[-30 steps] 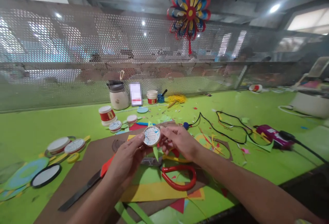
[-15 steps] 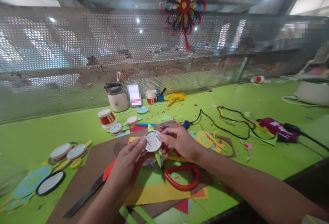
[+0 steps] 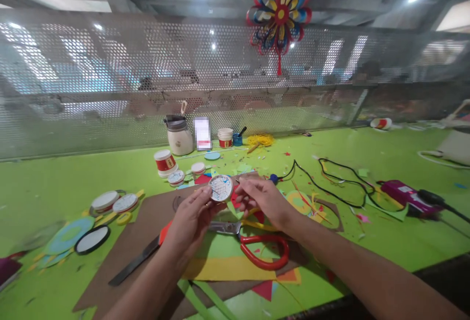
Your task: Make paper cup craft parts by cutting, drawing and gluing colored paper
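My left hand (image 3: 191,219) and my right hand (image 3: 262,197) together hold a small round white disc (image 3: 220,188) with blue and red marks on its face, raised above the table. Green paper pieces stick out behind and below the disc. The left hand's fingers pinch the disc's lower left edge; the right hand's fingertips grip its right side. Under the hands lie red-handled scissors (image 3: 257,246) on yellow and green paper sheets (image 3: 220,266) over brown cardboard (image 3: 147,222).
A green table (image 3: 367,222) carries round lids (image 3: 110,201), small red-and-white tubs (image 3: 164,162), a white jug (image 3: 179,136), a black ruler (image 3: 135,261), black cables (image 3: 330,178), a magenta tool (image 3: 404,195) and paper scraps. A perforated metal screen (image 3: 110,80) stands behind; a paper pinwheel (image 3: 281,13) hangs above.
Both hands have kept hold of the disc and turned it slightly. The camera view has shifted, so the scene sits a little further right and higher in the picture.
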The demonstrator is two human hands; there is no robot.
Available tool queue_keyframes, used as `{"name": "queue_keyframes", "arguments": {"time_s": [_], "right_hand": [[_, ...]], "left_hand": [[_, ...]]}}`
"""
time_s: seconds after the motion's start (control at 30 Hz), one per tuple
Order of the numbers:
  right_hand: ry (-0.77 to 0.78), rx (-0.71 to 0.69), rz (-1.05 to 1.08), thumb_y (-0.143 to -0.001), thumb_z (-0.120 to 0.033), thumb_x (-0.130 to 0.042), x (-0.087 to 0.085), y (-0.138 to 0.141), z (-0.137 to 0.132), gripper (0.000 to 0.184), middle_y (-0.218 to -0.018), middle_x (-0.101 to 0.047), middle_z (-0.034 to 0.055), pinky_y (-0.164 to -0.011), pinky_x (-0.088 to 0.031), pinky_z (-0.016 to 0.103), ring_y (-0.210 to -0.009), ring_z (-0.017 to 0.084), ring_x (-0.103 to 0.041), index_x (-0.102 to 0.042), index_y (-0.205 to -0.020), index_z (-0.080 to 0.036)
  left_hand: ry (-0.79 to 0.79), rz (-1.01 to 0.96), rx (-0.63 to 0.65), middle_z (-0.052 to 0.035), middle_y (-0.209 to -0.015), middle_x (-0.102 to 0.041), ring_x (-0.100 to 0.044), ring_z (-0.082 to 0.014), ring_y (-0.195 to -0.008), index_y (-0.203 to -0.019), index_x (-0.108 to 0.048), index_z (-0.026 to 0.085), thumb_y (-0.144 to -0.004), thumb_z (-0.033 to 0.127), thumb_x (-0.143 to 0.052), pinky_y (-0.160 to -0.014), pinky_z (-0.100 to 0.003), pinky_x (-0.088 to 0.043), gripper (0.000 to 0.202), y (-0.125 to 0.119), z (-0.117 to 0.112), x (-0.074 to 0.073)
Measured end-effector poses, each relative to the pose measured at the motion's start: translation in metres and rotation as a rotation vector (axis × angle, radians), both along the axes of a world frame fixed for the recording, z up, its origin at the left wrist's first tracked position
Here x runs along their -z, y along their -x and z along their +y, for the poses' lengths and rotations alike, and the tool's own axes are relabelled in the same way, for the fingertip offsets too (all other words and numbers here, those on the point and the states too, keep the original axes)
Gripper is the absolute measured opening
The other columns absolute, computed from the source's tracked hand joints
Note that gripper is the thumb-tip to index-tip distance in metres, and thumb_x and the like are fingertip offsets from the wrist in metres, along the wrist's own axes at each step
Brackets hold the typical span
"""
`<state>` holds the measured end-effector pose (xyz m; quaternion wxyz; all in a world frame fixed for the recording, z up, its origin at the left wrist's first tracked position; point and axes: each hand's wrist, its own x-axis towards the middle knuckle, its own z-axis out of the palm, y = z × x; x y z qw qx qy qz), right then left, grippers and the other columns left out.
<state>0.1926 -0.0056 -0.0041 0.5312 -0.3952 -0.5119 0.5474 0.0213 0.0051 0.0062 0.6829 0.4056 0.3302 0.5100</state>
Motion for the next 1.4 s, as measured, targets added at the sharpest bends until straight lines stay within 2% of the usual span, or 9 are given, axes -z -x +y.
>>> {"name": "queue_keyframes", "arguments": {"time_s": [0.13,0.23,0.33,0.47,0.6,0.9,1.2,1.3,1.4], "right_hand": [[-0.128,-0.003,-0.128,-0.078,-0.041,-0.068,-0.003,0.003,-0.009,0.026,-0.067,-0.060,0.0000,-0.053,-0.044,0.023,-0.058,0.010,-0.053,-0.065,-0.078,-0.014],[-0.244,-0.003,-0.234,-0.082,-0.028,-0.064,-0.001,0.005,-0.014,0.013,-0.070,-0.061,0.0003,-0.057,-0.044,0.024,-0.061,0.011,-0.054,-0.065,-0.080,-0.016],[-0.271,0.010,-0.256,-0.082,-0.022,-0.061,0.001,0.005,-0.014,0.007,-0.067,-0.060,-0.0002,-0.059,-0.045,0.026,-0.061,0.012,-0.055,-0.061,-0.077,-0.017],[-0.245,-0.008,-0.290,-0.080,-0.022,-0.061,0.002,0.005,-0.014,0.007,-0.066,-0.059,0.0005,-0.058,-0.046,0.027,-0.060,0.013,-0.055,-0.059,-0.075,-0.017],[-0.164,-0.072,-0.215,-0.079,-0.022,-0.061,0.000,0.004,-0.015,0.007,-0.064,-0.057,-0.0006,-0.055,-0.047,0.027,-0.056,0.013,-0.055,-0.059,-0.075,-0.017],[-0.110,-0.112,-0.142,-0.076,-0.029,-0.067,0.004,0.005,-0.014,0.014,-0.065,-0.060,-0.0003,-0.054,-0.047,0.027,-0.055,0.012,-0.057,-0.063,-0.078,-0.015],[-0.040,-0.105,-0.087,-0.070,-0.034,-0.072,-0.002,0.010,-0.015,0.020,-0.062,-0.058,-0.0020,-0.050,-0.046,0.027,-0.050,0.012,-0.054,-0.064,-0.075,-0.016],[-0.051,-0.120,-0.132,-0.071,-0.033,-0.070,-0.004,0.007,-0.016,0.019,-0.067,-0.061,0.0001,-0.055,-0.047,0.029,-0.054,0.013,-0.055,-0.065,-0.079,-0.016],[-0.094,-0.033,-0.213,-0.073,-0.028,-0.067,-0.010,-0.003,-0.015,0.014,-0.075,-0.065,0.0033,-0.066,-0.047,0.030,-0.068,0.016,-0.058,-0.066,-0.079,-0.016]], "left_hand": [[-0.020,-0.068,-0.004,-0.0087,-0.102,-0.071,-0.066,-0.0186,-0.090,-0.096,-0.071,0.013,-0.078,0.026,-0.068,-0.083,-0.029,-0.054,0.023,0.000,-0.003,-0.002],[-0.046,-0.107,-0.012,-0.0082,-0.099,-0.073,-0.067,-0.0194,-0.090,-0.098,-0.071,0.014,-0.078,0.025,-0.069,-0.085,-0.031,-0.053,0.023,-0.003,-0.008,-0.006],[-0.064,-0.127,-0.002,-0.0075,-0.095,-0.074,-0.067,-0.0207,-0.091,-0.095,-0.072,0.016,-0.077,0.024,-0.070,-0.089,-0.035,-0.051,0.020,-0.005,-0.012,-0.007],[-0.104,-0.123,-0.008,-0.0069,-0.096,-0.074,-0.067,-0.0206,-0.089,-0.092,-0.072,0.017,-0.076,0.023,-0.071,-0.087,-0.035,-0.052,0.017,-0.003,-0.011,-0.005],[-0.141,-0.098,0.004,-0.0063,-0.097,-0.074,-0.067,-0.0201,-0.089,-0.093,-0.072,0.018,-0.077,0.022,-0.069,-0.081,-0.031,-0.053,0.016,-0.001,-0.010,-0.004],[-0.126,-0.038,-0.019,-0.0094,-0.100,-0.073,-0.066,-0.0244,-0.093,-0.097,-0.072,0.017,-0.074,0.025,-0.072,-0.077,-0.032,-0.054,0.024,-0.003,-0.018,-0.010],[-0.234,0.050,0.036,-0.0088,-0.105,-0.072,-0.066,-0.0240,-0.094,-0.107,-0.070,0.020,-0.080,0.026,-0.066,-0.083,-0.035,-0.052,0.028,0.002,-0.013,0.000],[-0.231,0.042,0.028,-0.0094,-0.106,-0.072,-0.065,-0.0252,-0.095,-0.107,-0.070,0.019,-0.080,0.027,-0.066,-0.083,-0.037,-0.052,0.028,0.003,-0.012,0.000],[-0.204,0.056,0.008,-0.0098,-0.107,-0.071,-0.065,-0.0254,-0.094,-0.107,-0.070,0.020,-0.078,0.029,-0.067,-0.082,-0.037,-0.052,0.030,0.003,-0.011,-0.001]]}}
